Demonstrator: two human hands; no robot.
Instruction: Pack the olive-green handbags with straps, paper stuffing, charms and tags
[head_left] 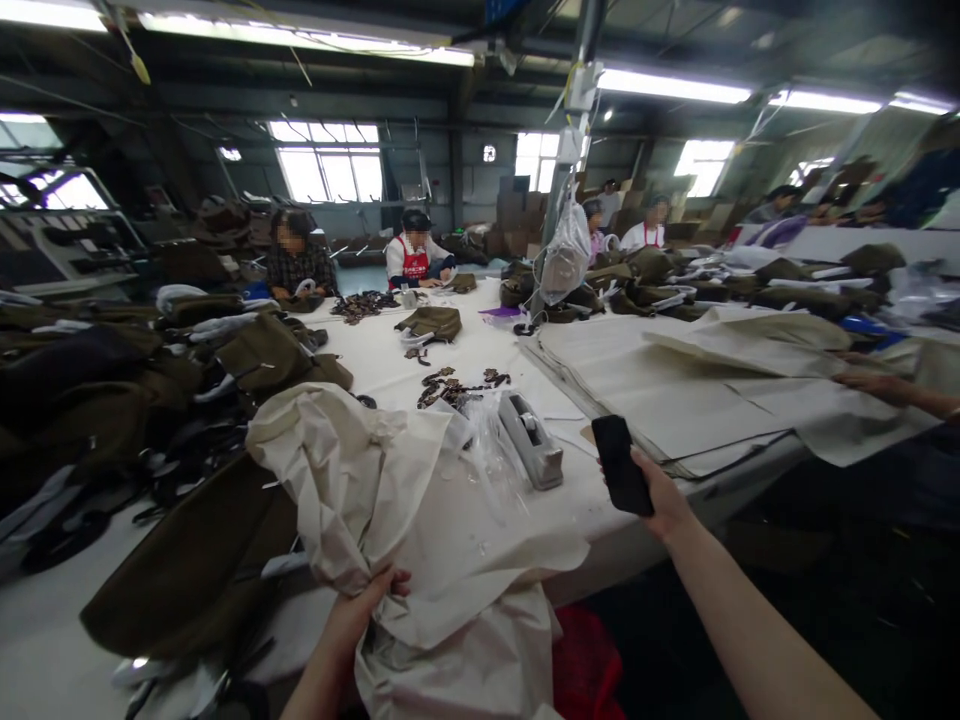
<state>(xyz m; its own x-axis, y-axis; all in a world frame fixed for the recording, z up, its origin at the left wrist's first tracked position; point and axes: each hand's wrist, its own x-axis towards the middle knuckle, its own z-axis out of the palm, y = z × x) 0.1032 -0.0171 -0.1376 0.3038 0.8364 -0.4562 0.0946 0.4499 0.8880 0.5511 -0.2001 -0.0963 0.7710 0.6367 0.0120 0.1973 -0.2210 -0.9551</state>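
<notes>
My left hand grips the lower edge of a crumpled cream fabric sheet that is heaped on the white worktable and hangs over its front edge. My right hand is raised over the table's near corner and holds a black phone upright, its dark back toward me. A grey tape dispenser lies on the table just left of the phone. Crinkled clear plastic sits between the fabric and the dispenser.
Olive-brown garments are piled along the left. A stack of flat cream sheets lies at the right, with another person's hand resting on it. Small dark pieces are scattered mid-table. Several seated people work at the far end. A plastic bag hangs from a pole.
</notes>
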